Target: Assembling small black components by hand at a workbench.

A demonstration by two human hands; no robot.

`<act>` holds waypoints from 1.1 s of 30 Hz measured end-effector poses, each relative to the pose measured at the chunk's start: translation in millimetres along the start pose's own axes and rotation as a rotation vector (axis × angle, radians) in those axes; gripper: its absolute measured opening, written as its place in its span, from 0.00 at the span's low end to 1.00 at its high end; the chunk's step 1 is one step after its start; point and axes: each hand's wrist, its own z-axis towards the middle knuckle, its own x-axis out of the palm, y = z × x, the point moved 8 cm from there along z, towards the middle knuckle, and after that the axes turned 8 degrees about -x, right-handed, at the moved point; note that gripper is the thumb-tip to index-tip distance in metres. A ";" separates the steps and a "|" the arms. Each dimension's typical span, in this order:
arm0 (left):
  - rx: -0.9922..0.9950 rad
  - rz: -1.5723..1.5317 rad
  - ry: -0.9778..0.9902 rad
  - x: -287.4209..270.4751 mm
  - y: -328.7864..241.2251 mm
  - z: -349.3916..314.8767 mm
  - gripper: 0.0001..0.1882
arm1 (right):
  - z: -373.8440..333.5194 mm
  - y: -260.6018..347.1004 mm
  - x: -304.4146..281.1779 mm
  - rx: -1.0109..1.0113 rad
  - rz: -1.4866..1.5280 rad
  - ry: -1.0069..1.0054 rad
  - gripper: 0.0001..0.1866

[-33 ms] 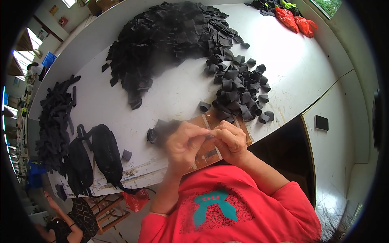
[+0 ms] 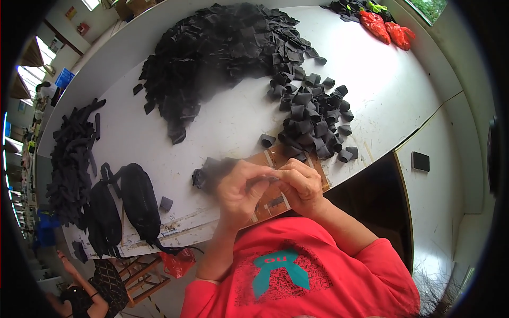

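Note:
My left hand [image 2: 237, 190] and my right hand [image 2: 301, 183] meet fingertip to fingertip, both pinched closed. Between them is a small, greyish bit, mostly hidden by the fingers and too small to name. Under the hands lies a brown board [image 2: 263, 211] with pale strips, at the table's near edge. Close against the left hand's far side is a bunch of dark fabric pieces [image 2: 204, 177], partly blurred. Just beyond the right hand spreads a heap of black fabric loops [image 2: 313, 121], some resting on the board's far edge.
A large pile of flat black fabric pieces [image 2: 228, 40] covers the far part of the white table [image 2: 143, 127]. Rolled black strips [image 2: 71, 153] and black strap-like bundles [image 2: 139, 193] lie left. Red plastic bags [image 2: 375, 25] sit far right; a phone [image 2: 420, 161] lies right. Another person's arm [image 2: 79, 275] shows lower left.

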 end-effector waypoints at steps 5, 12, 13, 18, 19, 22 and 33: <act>-0.098 -0.100 0.003 -7.6 13.3 -5.1 0.06 | 2.0 0.8 -0.5 0.029 0.001 0.065 0.15; 0.103 0.498 0.213 18.6 -41.4 13.3 0.12 | -3.3 -13.9 -6.7 0.313 0.147 0.073 0.09; 0.043 0.527 0.243 21.9 -36.9 13.5 0.14 | -11.1 -21.8 -2.4 0.381 0.182 0.119 0.06; 0.052 0.343 0.088 6.3 -11.9 1.0 0.10 | -18.8 -22.8 4.6 0.335 0.262 0.036 0.05; 0.042 0.311 0.040 1.1 -8.6 -0.8 0.09 | -17.4 -22.4 5.1 0.333 0.223 0.055 0.05; 0.085 0.346 -0.039 -4.2 -11.2 -4.1 0.07 | -14.7 -17.7 2.9 0.281 0.123 0.086 0.04; -0.174 -0.073 -0.076 -6.0 23.0 -14.5 0.06 | -7.9 -15.5 2.0 0.349 0.203 0.127 0.05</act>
